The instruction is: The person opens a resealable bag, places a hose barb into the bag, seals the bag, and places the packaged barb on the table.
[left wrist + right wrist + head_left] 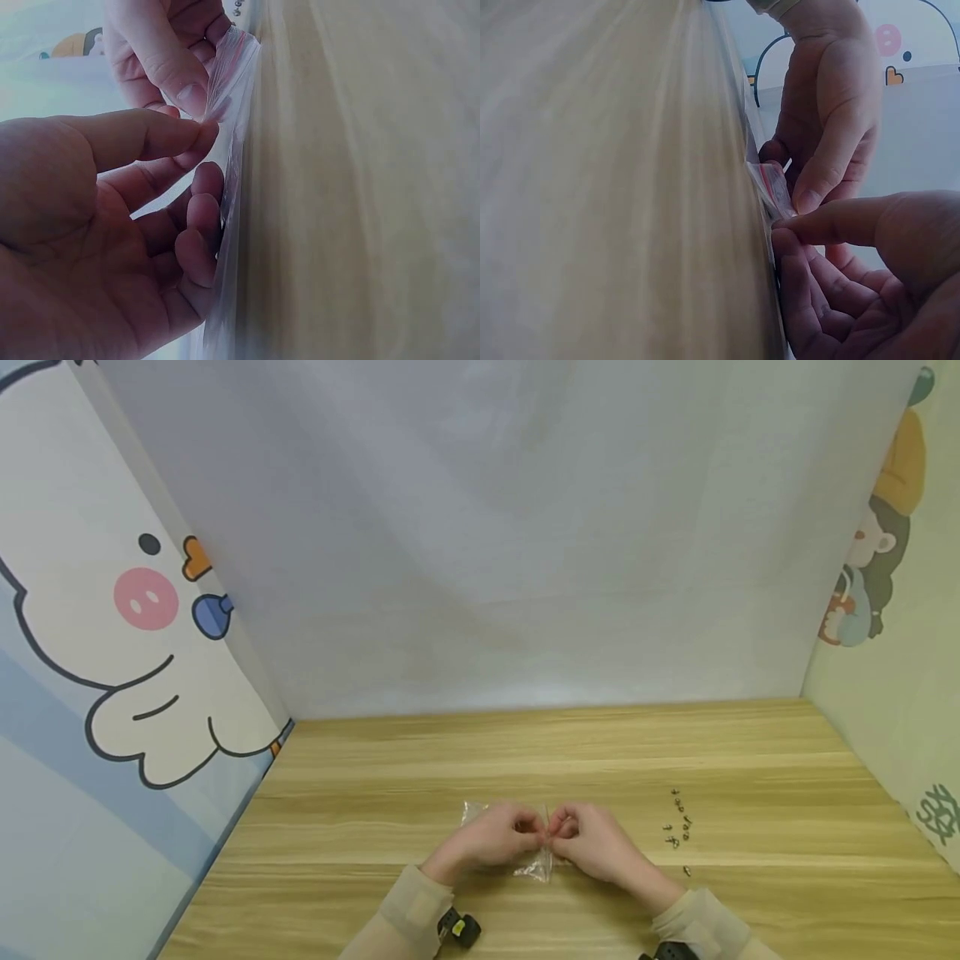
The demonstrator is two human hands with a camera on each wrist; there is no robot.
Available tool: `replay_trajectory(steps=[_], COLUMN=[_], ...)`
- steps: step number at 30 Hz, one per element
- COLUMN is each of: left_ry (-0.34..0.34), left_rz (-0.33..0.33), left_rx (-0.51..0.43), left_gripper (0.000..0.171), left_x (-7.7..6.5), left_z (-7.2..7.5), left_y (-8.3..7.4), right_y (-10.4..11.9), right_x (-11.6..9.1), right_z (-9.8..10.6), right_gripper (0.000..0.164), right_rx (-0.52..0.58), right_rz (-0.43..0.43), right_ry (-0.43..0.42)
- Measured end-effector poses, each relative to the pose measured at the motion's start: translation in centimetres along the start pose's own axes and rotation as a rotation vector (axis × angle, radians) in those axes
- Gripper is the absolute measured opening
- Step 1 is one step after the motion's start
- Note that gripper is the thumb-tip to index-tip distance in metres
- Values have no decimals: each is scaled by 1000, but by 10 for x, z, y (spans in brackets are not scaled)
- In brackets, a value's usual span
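A clear zip-lock bag (536, 867) with a red line along its seal lies on the wooden table under both hands. My left hand (495, 835) pinches the bag's mouth between thumb and forefinger, its other fingers curled against the plastic. Right beside it, my right hand (592, 843) pinches the same edge, and the fingertips of the two hands almost meet. In the left wrist view the bag (234, 82) rises to a peak where it is held. From the right wrist, the red seal line of the bag (771, 184) shows between the hands. What the bag contains cannot be made out.
Several small metal screws (675, 842) lie scattered on the table (375, 777) to the right of the right hand. A pale curtain (525, 568) closes off the back, with printed panels (142, 710) at the sides.
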State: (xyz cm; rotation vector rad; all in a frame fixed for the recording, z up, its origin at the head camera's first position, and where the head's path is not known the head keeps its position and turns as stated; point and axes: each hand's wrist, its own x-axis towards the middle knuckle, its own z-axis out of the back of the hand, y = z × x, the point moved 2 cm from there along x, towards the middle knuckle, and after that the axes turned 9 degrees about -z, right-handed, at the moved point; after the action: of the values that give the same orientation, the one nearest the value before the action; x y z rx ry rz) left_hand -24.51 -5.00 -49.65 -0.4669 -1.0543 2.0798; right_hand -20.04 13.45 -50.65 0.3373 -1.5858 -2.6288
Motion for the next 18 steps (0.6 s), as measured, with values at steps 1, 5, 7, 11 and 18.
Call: replay_trajectory(steps=[1,5,7,11,18], left_ry=[1,9,15,28,42], left_rz=[1,1,-2,-5,13], left_rx=[2,6,8,19,17], left_gripper=[9,9,10,10,10], left_x=[0,0,0,1,1], left_z=[0,0,0,1,1], left_y=[0,0,0,-2,-2], right_y=[0,0,0,2,3], right_x=[0,0,-1,-1,-2], right_z=[0,0,0,1,1], right_gripper=[15,15,15,15,16], right_rx=[2,4,-1,-9,-22], right_rz=[1,-2,-4,-6,-8], right_ry=[2,11,11,11,7])
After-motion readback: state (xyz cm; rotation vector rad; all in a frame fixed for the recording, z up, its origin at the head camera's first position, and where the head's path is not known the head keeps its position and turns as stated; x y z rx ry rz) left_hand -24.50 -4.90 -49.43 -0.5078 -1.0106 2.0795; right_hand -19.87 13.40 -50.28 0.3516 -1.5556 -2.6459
